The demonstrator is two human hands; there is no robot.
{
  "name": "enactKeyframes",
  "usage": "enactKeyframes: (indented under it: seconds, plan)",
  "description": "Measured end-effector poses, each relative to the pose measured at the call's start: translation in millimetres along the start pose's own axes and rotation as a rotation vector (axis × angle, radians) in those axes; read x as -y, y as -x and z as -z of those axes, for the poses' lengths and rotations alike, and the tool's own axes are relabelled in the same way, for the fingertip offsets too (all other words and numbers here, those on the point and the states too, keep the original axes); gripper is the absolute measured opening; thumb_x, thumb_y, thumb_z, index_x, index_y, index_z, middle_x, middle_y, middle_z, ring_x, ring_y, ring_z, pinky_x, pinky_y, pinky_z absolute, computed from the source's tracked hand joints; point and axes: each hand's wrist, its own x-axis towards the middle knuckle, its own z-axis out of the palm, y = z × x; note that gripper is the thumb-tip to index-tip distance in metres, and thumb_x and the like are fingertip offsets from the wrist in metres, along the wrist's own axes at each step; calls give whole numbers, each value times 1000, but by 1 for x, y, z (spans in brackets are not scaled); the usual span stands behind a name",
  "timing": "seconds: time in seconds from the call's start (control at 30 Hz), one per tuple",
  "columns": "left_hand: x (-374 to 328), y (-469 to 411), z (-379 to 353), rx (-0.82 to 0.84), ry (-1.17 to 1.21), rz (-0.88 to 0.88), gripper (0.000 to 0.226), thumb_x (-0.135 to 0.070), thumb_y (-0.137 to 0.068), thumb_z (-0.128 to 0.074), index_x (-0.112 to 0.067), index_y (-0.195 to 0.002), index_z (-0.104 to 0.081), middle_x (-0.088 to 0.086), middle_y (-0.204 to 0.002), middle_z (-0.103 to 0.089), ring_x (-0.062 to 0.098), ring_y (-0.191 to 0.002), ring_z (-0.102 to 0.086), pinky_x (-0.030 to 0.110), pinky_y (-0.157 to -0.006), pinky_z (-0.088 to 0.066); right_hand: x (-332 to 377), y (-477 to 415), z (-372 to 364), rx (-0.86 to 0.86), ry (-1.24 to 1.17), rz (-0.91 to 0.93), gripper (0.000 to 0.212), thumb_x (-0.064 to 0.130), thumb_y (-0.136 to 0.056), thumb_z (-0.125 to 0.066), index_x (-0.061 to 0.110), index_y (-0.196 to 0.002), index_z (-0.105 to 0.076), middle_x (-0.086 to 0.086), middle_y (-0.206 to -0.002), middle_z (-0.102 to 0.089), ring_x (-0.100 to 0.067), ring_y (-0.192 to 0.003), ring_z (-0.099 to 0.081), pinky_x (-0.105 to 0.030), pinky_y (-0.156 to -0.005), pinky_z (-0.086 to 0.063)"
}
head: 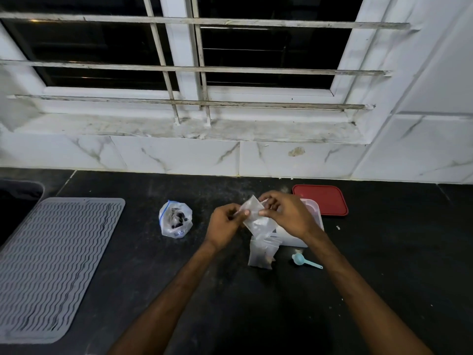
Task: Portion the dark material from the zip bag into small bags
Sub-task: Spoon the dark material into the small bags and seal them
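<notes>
Dark desk [230, 298] below a barred window [268, 55]: left grip [225, 224] pinches the small bag [253, 210] at its 9 o'clock, right grip [284, 213] at 3; zip bag [175, 219] lies toward 9.

**Clear plastic, dark stone**

The small bag [253, 213] was thin, clear plastic, and the zip bag [175, 219] was crinkled and glossy. The counter [230, 290] was dark, speckled stone. The grey ribbed mat [56, 265] looked matt and rubbery, while the red lid [322, 199] and blue scoop [304, 261] were smooth plastic.

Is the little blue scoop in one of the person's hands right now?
No, the blue scoop lies on the dark counter, while the left hand and right hand both pinch a small clear bag.
</notes>
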Motion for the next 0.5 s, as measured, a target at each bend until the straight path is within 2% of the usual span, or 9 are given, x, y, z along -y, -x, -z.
enactKeyframes:
  seconds: [0.1, 0.17, 0.23, 0.33, 0.43, 0.5]
  plan:
    - [2, 9, 10, -194, 223, 144, 15, -15, -94, -64, -6, -81, -65, 7, -66, -63, 16, -59, -59, 25, -54, -48, 5, 0, -12, -96, -110, -83, 38, 42, -79, -77, 27, -112, -65, 13, -96, -67, -2, -88, -62, -20, -74, -52]
    - [7, 15, 21, -274, 300, 191, 16, -17, -95, -63, -5, -83, -64, 7, -63, -61, 18, -58, -57, 30, -55, -49, 8, 1, -20, -46, -157, -175, 37, 48, -81, -74, 25, -109, -67, 12, -98, -69, -4, -91, -64, -22, -76, -52]
    - [9, 20, 33, -318, 349, 216, 17, -19, -95, -62, -4, -86, -62, 5, -62, -62, 16, -56, -57, 30, -54, -50, 15, 5, -32, 58, -214, -223, 27, 40, -85, -72, 20, -102, -73, 8, -95, -73, -6, -89, -66, -19, -72, -51]
    - [9, 26, 45, -334, 399, 228, 18, -19, -96, -61, -3, -90, -63, 8, -66, -62, 14, -57, -57, 28, -54, -51, 33, 11, -50, 88, -338, -249, 8, 18, -91, -68, 13, -94, -73, 4, -84, -73, 3, -69, -63, -7, -57, -44]
    - [11, 29, 54, -296, 376, 239, 19, -20, -96, -60, -3, -91, -63, 12, -72, -64, 17, -61, -59, 29, -56, -51, 44, 12, -64, 87, -365, -278, 6, 14, -91, -67, 18, -93, -71, 5, -81, -72, -1, -67, -61, -13, -57, -43]
    - [13, 31, 57, -280, 344, 240, 22, -23, -95, -61, -1, -96, -63, 13, -79, -67, 20, -67, -61, 30, -59, -52, 50, 11, -70, 86, -339, -286, 8, 12, -91, -66, 14, -96, -73, 0, -84, -73, -5, -68, -62, -13, -58, -44]
